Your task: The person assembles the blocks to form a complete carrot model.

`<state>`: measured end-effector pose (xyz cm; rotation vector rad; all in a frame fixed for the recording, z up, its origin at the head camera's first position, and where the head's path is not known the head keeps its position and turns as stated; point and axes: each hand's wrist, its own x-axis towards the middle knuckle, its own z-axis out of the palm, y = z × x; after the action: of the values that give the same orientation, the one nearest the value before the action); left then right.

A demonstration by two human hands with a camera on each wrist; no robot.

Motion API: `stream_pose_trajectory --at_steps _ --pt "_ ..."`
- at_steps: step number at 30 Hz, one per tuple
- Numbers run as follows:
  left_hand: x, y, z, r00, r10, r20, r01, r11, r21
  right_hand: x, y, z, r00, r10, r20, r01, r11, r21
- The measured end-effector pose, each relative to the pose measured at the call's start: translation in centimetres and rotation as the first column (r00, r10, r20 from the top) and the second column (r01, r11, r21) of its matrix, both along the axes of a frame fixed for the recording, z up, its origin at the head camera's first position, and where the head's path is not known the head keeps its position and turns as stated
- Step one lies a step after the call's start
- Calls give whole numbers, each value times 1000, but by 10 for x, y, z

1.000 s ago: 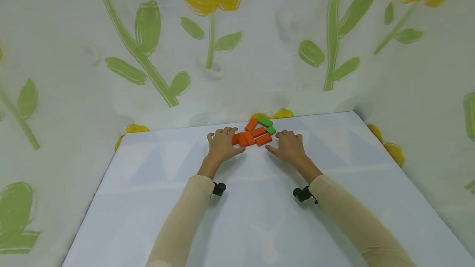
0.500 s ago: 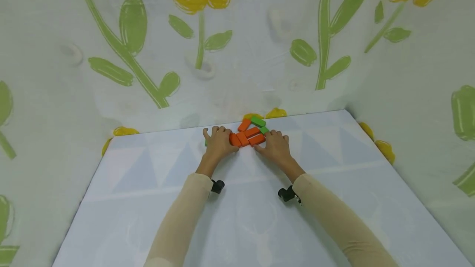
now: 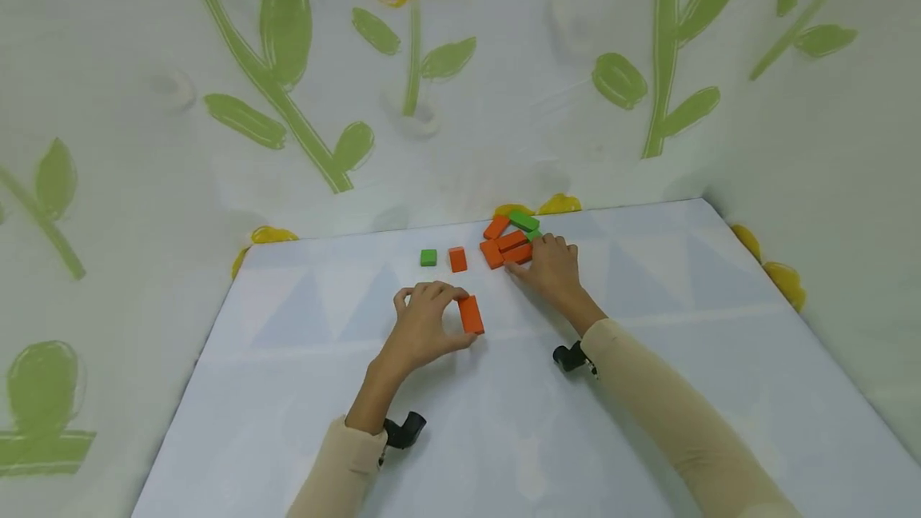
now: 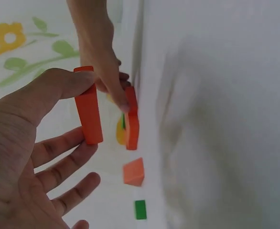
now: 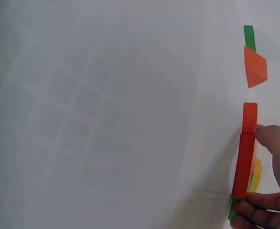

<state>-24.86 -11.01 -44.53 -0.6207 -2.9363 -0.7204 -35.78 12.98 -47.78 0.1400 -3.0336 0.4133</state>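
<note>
My left hand [image 3: 420, 330] pinches an orange block [image 3: 471, 315] by its two ends, between thumb and fingertips, just in front of the other blocks. The left wrist view shows this held block [image 4: 88, 112] close up, the remaining fingers spread apart. Farther right, my right hand [image 3: 554, 272] grips another orange block [image 3: 517, 253] at the near side of a cluster, thumb at one end and fingers at the other. In the right wrist view that block [image 5: 244, 164] lies end to end with a further orange block [image 5: 250, 118]. My right fingers partly hide a green block [image 3: 532, 236].
Behind the cluster lie an orange block [image 3: 496, 227] and a green block [image 3: 524, 221], close to the table's back edge. Left of it stand a separate orange piece [image 3: 457, 259] and a small green block [image 3: 428, 257]. Flower-printed cloth [image 3: 504, 142] rises behind the white table [image 3: 288, 390].
My left hand has drawn an orange block away from the cluster, toward me. The right hand has closed in on the cluster's near right block. The head view has shifted slightly.
</note>
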Motion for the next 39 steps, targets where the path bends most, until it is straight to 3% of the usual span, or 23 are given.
stream_pose_trajectory --at_steps 4,9,17,25,31,39 --pt "30 -9 -6 1000 -16 -4 16 1000 26 -3 -2 1 999 -19 28 19 1000 -14" --pt "48 -16 -20 1000 -4 -3 4 999 34 -7 1 1 998 -13 69 15 1000 -24" --pt "53 -15 -36 1000 5 8 -5 1000 14 0 19 14 998 28 49 -28 1000 9" --pt "56 -22 -40 1000 9 20 -10 999 51 30 30 24 987 161 -31 -161 987 -14" --pt "56 -27 -47 1000 2 11 -3 995 95 61 25 26 942 319 -105 -326 944 -58" --pt "57 -27 -60 999 -32 -30 36 989 143 107 13 25 846 497 -194 -520 849 -94"
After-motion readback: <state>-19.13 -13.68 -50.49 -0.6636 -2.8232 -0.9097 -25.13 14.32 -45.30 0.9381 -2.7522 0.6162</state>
